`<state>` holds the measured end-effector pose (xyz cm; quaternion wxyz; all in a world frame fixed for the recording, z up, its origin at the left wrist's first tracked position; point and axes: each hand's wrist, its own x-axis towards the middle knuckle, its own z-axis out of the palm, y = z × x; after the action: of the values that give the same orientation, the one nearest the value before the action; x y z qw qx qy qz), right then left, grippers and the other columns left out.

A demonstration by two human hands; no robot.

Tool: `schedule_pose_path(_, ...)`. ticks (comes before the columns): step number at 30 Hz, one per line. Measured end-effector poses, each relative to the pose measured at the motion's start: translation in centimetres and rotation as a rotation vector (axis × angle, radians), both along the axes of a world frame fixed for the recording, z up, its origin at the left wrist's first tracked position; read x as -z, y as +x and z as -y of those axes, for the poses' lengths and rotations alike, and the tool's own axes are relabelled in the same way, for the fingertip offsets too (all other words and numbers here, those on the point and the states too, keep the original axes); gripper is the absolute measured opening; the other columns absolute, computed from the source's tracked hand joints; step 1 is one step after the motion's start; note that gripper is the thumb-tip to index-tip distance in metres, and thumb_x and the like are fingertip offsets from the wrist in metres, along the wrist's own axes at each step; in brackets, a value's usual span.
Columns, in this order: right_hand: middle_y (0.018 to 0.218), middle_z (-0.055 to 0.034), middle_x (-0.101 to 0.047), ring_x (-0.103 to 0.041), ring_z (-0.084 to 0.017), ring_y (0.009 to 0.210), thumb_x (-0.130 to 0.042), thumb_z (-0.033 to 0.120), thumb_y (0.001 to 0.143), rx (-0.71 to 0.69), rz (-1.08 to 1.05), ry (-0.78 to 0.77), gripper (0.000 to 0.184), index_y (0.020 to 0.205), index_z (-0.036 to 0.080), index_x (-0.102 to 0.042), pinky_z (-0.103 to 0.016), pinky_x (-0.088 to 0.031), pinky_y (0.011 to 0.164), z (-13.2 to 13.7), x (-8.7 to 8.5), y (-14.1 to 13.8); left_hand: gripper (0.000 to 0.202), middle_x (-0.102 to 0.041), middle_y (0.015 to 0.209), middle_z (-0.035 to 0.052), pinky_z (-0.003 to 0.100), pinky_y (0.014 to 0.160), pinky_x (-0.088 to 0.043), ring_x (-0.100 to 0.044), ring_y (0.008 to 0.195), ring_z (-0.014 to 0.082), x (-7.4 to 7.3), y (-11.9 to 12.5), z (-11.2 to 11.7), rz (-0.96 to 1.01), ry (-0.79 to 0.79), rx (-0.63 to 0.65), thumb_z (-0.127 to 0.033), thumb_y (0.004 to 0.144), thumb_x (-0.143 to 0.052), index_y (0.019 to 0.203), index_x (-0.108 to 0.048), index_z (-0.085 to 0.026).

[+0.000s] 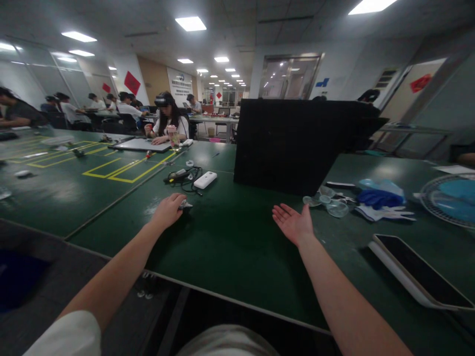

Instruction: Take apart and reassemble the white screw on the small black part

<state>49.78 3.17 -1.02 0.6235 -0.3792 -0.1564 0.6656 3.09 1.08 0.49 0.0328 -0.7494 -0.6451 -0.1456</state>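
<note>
- Green bench (230,252) spreads across the view, its near edge running below both forearms.
- On it, left of centre, sits a small grey piece (186,205), partly hidden under the fingers of the left hand (168,211).
- The visible end of that piece points right, away from the fingers; its long axis seems to run roughly left to right, though the covered part hides its full length.
- Left grip: narrow, fingers curled over the piece; I cannot tell whether they pinch it or merely rest on it.
- Right hand (294,223): palm up, grip wide and holding nothing, fingers pointing left and away from the body.
- Beyond the left hand lie a black cable (196,187) and a white rectangular device (205,180), the latter slanting away to the right.
- Clear plastic cups (337,208) lie just beside the right hand, near a blue glove (380,198).
</note>
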Motion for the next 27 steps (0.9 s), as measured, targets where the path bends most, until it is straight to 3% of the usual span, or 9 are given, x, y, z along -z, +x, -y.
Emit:
schedule_pose_path(4, 0.119, -0.0179, -0.065, -0.063, -0.031, 0.112, -0.026, 0.079, 0.086, 0.004, -0.012, -0.008, 0.073, 0.113, 0.021, -0.06, -0.049, -0.058, 0.08, -0.1, 0.1, 0.0, 0.054, -0.049, 0.142, 0.0092, 0.041, 0.11, -0.036, -0.051, 0.124, 0.0297, -0.1, -0.3, 0.0, -0.038, 0.014, -0.021, -0.013, 0.077, -0.056, 0.131, -0.052, -0.024)
schedule_pose_path(10, 0.119, -0.0184, -0.065, -0.063, -0.031, 0.112, -0.027, 0.08, 0.084, 0.01, -0.002, 0.002, 0.074, 0.112, 0.02, -0.06, -0.047, -0.059, 0.079, 0.1, 0.0, -0.1, 0.052, -0.057, 0.13, 0.0135, 0.043, 0.094, -0.048, -0.06, 0.112, 0.0308, 1.1, -2.1, -1.9, 0.279, 0.051, -0.456, -0.032, 0.082, -0.06, 0.131, -0.044, -0.023)
schedule_pose_path(13, 0.118, -0.0183, -0.065, -0.062, -0.032, 0.112, -0.026, 0.08, 0.085, 0.01, -0.016, -0.006, 0.073, 0.113, 0.021, -0.06, -0.048, -0.059, 0.078, 0.0, 0.0, -0.1, 0.055, -0.063, 0.122, 0.0142, 0.042, 0.091, -0.049, -0.062, 0.108, 0.0296, 1.8, -2.6, -3.0, 0.449, 0.048, -0.574, -0.043, 0.084, -0.06, 0.13, -0.041, -0.021)
schedule_pose_path(17, 0.117, -0.0178, -0.065, -0.063, -0.032, 0.111, -0.025, 0.079, 0.085, 0.011, -0.029, -0.003, 0.072, 0.112, 0.022, -0.059, -0.048, -0.059, 0.079, -0.1, 0.1, 0.0, 0.057, -0.063, 0.122, 0.0146, 0.042, 0.092, -0.048, -0.063, 0.108, 0.0293, 2.2, -2.3, -3.5, 0.513, 0.063, -0.611, -0.047, 0.084, -0.061, 0.13, -0.039, -0.021)
schedule_pose_path(27, 0.117, -0.0192, -0.066, -0.063, -0.032, 0.11, -0.027, 0.079, 0.085, 0.009, -0.028, 0.013, 0.073, 0.113, 0.02, -0.059, -0.047, -0.059, 0.077, -0.3, 0.5, 0.2, 0.054, -0.061, 0.124, 0.0168, 0.043, 0.093, -0.047, -0.063, 0.11, 0.0294, 2.0, -1.7, -2.9, 0.527, 0.078, -0.559, -0.045, 0.087, -0.059, 0.129, -0.037, -0.02)
